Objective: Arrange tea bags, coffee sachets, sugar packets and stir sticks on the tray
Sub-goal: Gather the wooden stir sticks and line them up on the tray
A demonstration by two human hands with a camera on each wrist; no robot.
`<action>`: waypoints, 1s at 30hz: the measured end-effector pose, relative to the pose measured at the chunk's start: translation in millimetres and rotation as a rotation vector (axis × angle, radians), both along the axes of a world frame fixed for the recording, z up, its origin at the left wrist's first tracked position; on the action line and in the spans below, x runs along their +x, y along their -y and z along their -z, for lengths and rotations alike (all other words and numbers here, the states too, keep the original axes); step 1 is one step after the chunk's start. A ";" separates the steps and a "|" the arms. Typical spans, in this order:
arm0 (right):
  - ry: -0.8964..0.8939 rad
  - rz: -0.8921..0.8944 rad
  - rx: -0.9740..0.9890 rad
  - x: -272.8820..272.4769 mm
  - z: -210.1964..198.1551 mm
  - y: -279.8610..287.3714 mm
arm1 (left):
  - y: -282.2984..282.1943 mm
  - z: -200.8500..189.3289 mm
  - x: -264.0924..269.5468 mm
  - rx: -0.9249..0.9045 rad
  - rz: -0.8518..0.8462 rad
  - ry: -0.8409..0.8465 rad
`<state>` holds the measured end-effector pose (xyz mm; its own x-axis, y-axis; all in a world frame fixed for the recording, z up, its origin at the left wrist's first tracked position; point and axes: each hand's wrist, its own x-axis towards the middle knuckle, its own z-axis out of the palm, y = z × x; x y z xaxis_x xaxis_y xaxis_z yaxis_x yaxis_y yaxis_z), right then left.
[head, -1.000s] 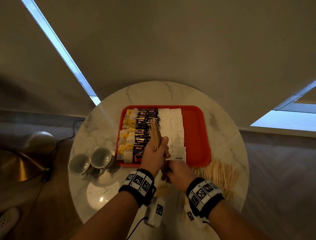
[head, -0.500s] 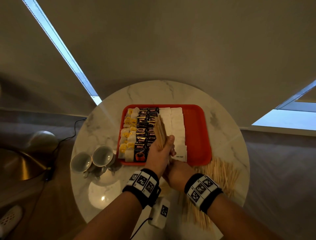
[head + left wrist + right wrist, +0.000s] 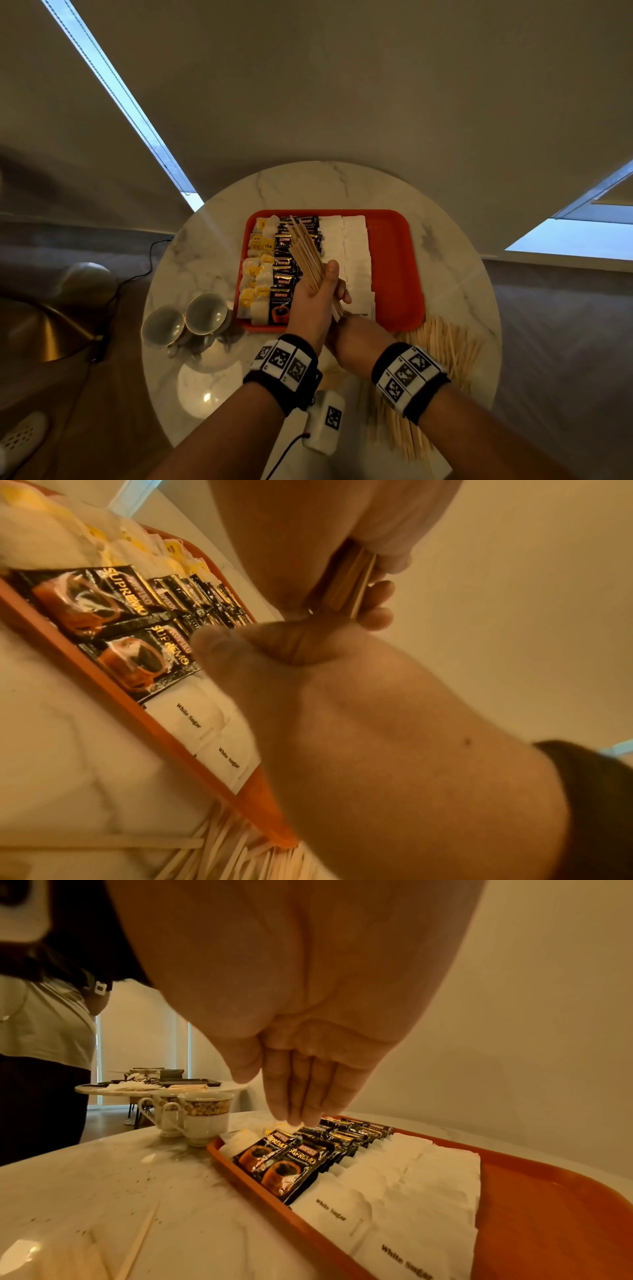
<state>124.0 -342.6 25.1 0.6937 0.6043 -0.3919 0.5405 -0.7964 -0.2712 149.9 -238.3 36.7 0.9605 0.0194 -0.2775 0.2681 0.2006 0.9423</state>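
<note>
Your left hand (image 3: 313,305) grips a light, stiff, slippery bundle of stir sticks (image 3: 310,258) low down over the tray's (image 3: 394,270) near edge, so squeeze mid-length, while your right hand (image 3: 356,337), fingers straight, steadies the bundle's bottom ends.

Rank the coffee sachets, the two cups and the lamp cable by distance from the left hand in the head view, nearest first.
From the left hand:
1. Coffee sachets, on the tray just left of it.
2. Cups, farther left, on the table.
3. Lamp cable, farthest, on the floor beyond the table's left edge.
</note>
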 end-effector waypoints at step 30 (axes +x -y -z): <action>-0.063 0.630 0.319 47.9 -14.3 2.7 | -31.7 35.4 -23.9 0.539 0.537 -0.116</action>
